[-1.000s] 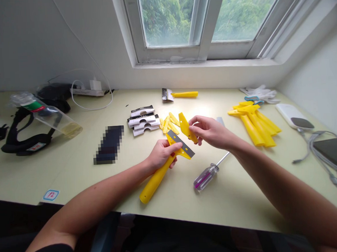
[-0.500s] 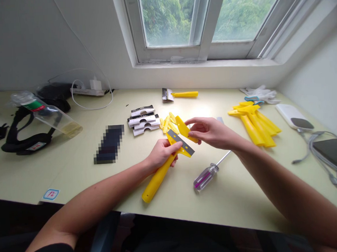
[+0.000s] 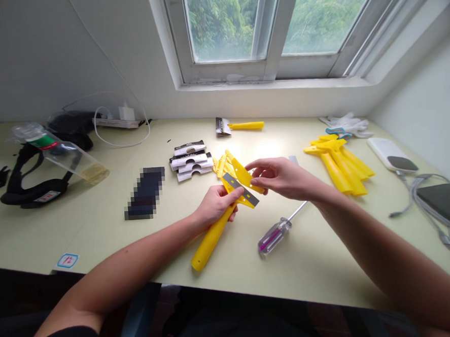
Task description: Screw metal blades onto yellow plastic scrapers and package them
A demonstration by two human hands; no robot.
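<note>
My left hand [image 3: 219, 203] is closed around the neck of a yellow scraper handle [image 3: 212, 239], its thumb pressing a grey metal blade [image 3: 249, 197] flat on the wide head. Between the thumb and fingers of my right hand [image 3: 275, 175] is a yellow plastic blade cover [image 3: 242, 173], tilted just beyond the blade's far edge. Whether cover and blade touch, I cannot tell. More yellow plastic pieces [image 3: 220, 164] lie behind my hands. A screwdriver [image 3: 275, 236] with a clear and purple grip rests on the table below my right wrist.
Small white-and-black boxes [image 3: 191, 163] are stacked left of the yellow pieces. Several yellow handles [image 3: 339, 169] lie in a pile at right, near white gloves [image 3: 350, 125]. A packaged scraper [image 3: 246, 126] lies at the back. A tilted bottle [image 3: 62, 153] leans over a black strap at left.
The yellow cover in my right hand has shifted slightly left and down, closer to the blade. My left hand keeps its hold on the scraper handle.
</note>
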